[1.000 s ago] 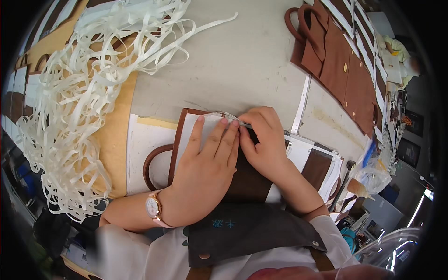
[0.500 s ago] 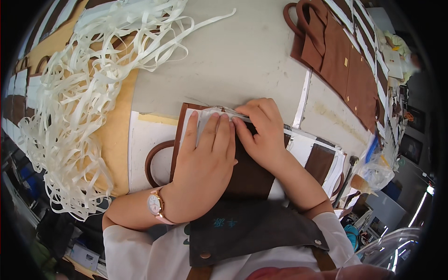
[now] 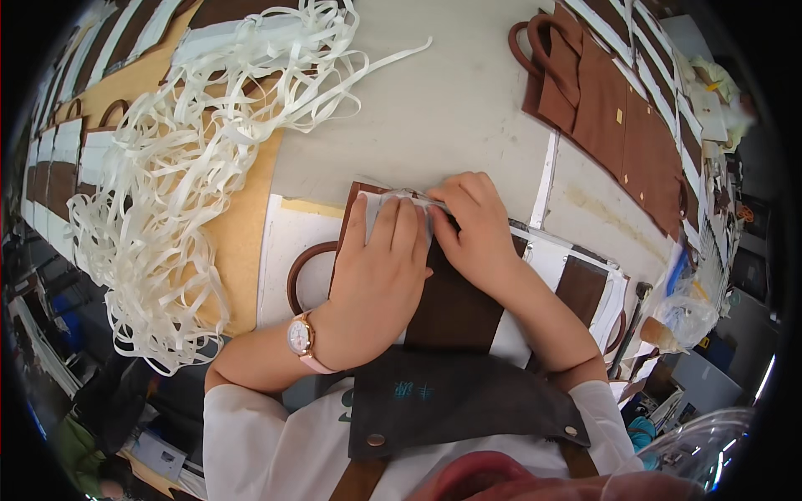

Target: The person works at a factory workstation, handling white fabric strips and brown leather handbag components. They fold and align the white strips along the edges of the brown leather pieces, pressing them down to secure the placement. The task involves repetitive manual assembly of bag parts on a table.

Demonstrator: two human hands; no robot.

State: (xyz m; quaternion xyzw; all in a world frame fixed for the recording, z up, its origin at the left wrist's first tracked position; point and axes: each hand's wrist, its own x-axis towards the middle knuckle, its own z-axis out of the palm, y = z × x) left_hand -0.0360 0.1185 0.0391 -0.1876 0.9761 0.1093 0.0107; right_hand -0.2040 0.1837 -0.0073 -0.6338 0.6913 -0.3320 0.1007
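With the brown leather piece (image 3: 455,305) pinned flat on the worktop (image 3: 434,108) by the spread left hand (image 3: 380,275), its pale strip (image 3: 399,200) pinched by the right hand (image 3: 472,234), the strip could be torn or skewed if pulled unevenly.

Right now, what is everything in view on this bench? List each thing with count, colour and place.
brown piece: one, dark brown with a round handle at its left, flat under both hands
white sheet: one, white, under the brown piece
strips: a loose heap, too many to count, cream, left half of the bench
brown bags: a row, count unclear, brown, upper right
plastic bag: one, clear, right edge
bench: one, grey, bare in the upper middle
watch: one, pink strap, left wrist
apron: one, dark grey, bottom middle
left hand: flat on the brown piece, palm down
right hand: fingertips pressed at the piece's top edge
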